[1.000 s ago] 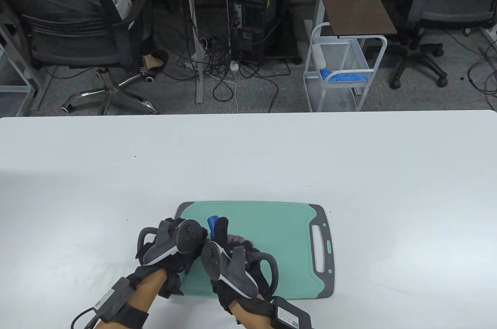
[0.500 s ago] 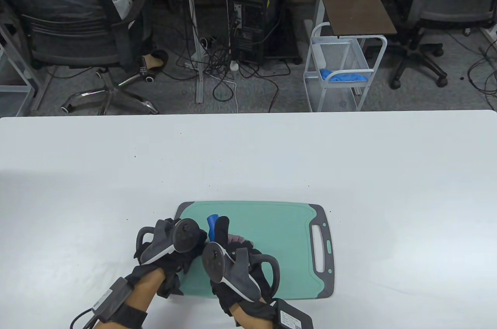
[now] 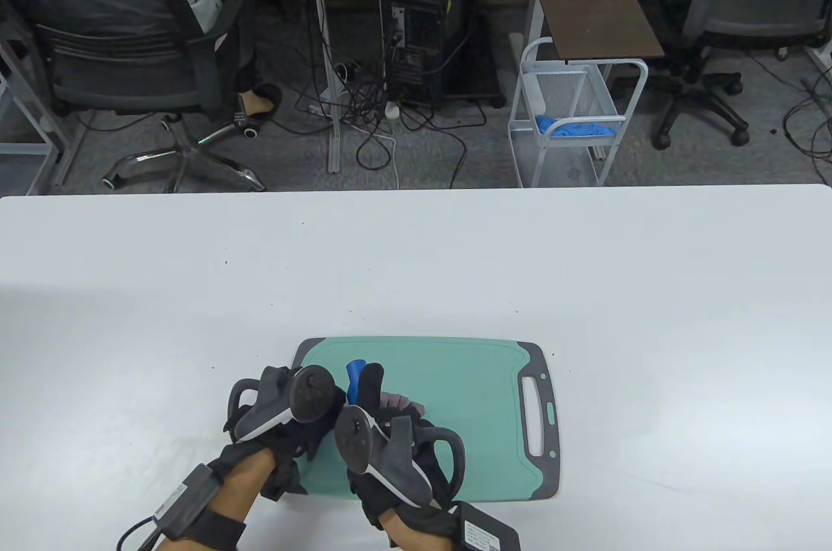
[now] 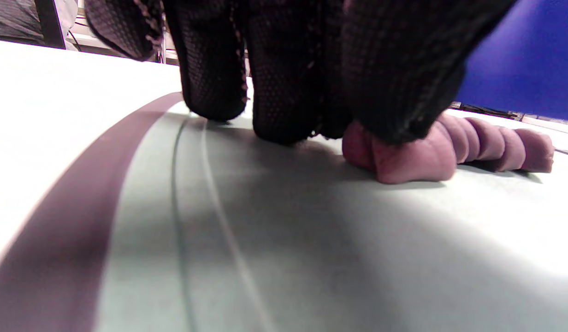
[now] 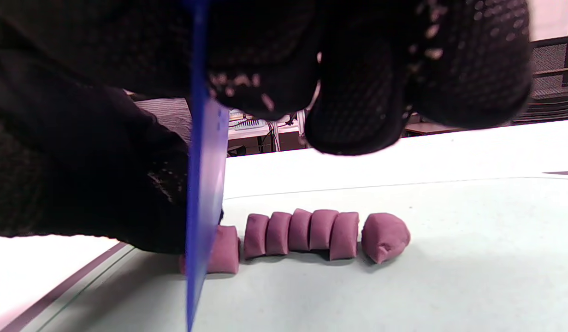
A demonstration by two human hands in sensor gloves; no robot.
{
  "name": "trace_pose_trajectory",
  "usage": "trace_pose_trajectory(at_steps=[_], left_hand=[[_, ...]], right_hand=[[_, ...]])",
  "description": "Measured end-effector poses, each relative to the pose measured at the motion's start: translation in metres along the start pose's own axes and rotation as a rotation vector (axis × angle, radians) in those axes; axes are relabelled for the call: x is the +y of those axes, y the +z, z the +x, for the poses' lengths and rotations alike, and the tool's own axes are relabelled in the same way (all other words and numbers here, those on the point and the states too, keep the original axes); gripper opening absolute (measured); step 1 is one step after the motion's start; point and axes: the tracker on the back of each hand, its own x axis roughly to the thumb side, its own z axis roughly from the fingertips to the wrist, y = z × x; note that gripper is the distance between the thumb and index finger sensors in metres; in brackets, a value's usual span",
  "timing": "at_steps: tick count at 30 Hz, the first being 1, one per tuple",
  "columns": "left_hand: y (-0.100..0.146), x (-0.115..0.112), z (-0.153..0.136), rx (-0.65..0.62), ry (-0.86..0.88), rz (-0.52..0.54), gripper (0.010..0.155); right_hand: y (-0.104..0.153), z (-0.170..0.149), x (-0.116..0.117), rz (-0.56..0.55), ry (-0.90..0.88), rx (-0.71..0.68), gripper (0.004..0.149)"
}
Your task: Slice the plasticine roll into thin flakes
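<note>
A purple plasticine roll (image 4: 408, 159) lies on a green cutting board (image 3: 468, 395). My left hand (image 3: 286, 408) holds the roll's left end down with its fingertips (image 4: 275, 92). My right hand (image 3: 390, 447) grips a blue plastic knife (image 3: 354, 375). Its blade (image 5: 203, 198) stands upright and is pressed down into the roll beside the left fingers. To the blade's right lie a short stub (image 5: 224, 256), several cut slices (image 5: 302, 233) standing in a row, and a rounded end piece (image 5: 385, 237). In the table view the hands hide most of the plasticine (image 3: 398, 401).
The board has a grey rim and a handle slot (image 3: 534, 414) on its right side. It lies near the front edge of a white table (image 3: 585, 278). Beyond the far edge stand office chairs, cables and a wire cart (image 3: 572, 115).
The right hand and its tracker have shifted slightly to the left and toward me. The left hand and the knife stay at the roll.
</note>
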Motion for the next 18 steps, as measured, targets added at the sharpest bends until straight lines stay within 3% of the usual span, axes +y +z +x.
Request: trace_pose_trajectory(at_steps=[18], left_hand=[[-0.001,-0.001,0.002,-0.006,-0.002,-0.001,0.044]], right_hand=[[-0.002,0.010,0.012,-0.021,0.068,0.010,0.082]])
